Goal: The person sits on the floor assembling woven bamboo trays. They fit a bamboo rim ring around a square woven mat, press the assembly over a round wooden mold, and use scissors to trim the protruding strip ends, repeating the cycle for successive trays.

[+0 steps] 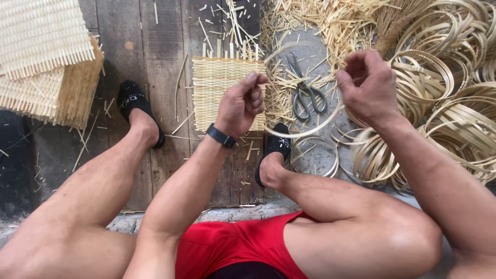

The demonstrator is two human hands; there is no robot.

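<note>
Bamboo strip (305, 132), seen from my head camera, curves in a loop between my hands, its ends pinched shut by my left hand (242, 103) and right hand (366, 85), above the scissors (306, 93) beside the woven mat (222, 93).

A bamboo-weaving workshop, seen from above by a person seated low over the floor. Rough, dark wooden floorboards (155, 62) are littered with pale straw-like offcuts (320, 20). A small woven mat (219, 88) lies on the boards, with finished woven panels (41, 57) stacked at the left. Coils of thin bamboo strip (454, 103) pile up at the right, near metal shears (305, 90).
</note>
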